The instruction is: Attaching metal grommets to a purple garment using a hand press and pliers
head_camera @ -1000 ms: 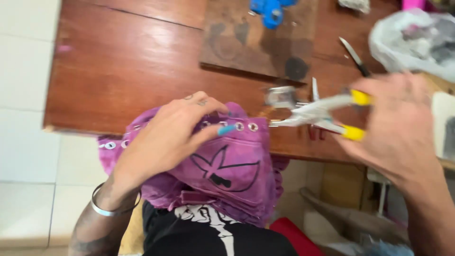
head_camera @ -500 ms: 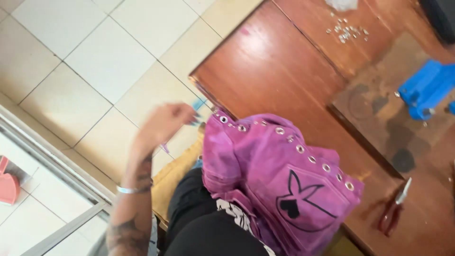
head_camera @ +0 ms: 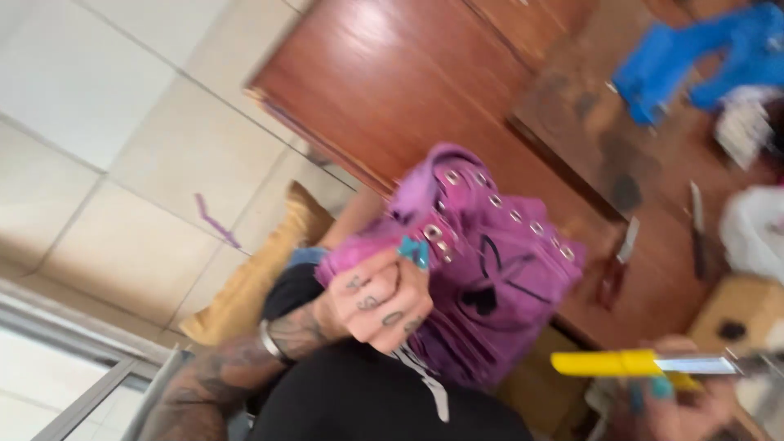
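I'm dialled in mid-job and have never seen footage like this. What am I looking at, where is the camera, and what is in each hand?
This is a single, blurred view from a camera worn on a person's head, looking down at their own lap and hands; no machine is involved. The left hand grips the eyelet-studded edge of a purple denim garment draped from the wooden table onto the lap. The right hand, low at the frame edge, holds a yellow-handled tool. On the table lie a blue tool, a worn board and a knife.
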